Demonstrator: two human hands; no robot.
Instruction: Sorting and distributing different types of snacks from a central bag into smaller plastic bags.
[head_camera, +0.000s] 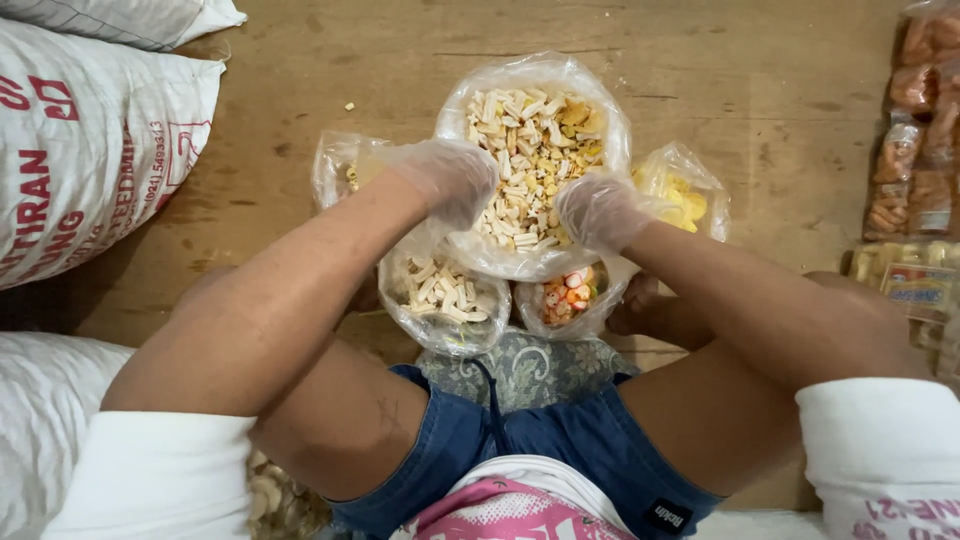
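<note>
Gloved hands (445, 180) (600, 210), crinkly clear bag (600, 110), pale stubby crackers (525, 150)

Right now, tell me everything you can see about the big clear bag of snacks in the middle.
The big clear bag is thin, crinkly plastic, open at the top and standing on the wooden floor. It holds pale stick-shaped crackers mixed with small yellow pieces. The left hand and right hand, both in thin clear gloves, grip its near rim. Smaller snack bags crowd around it.
</note>
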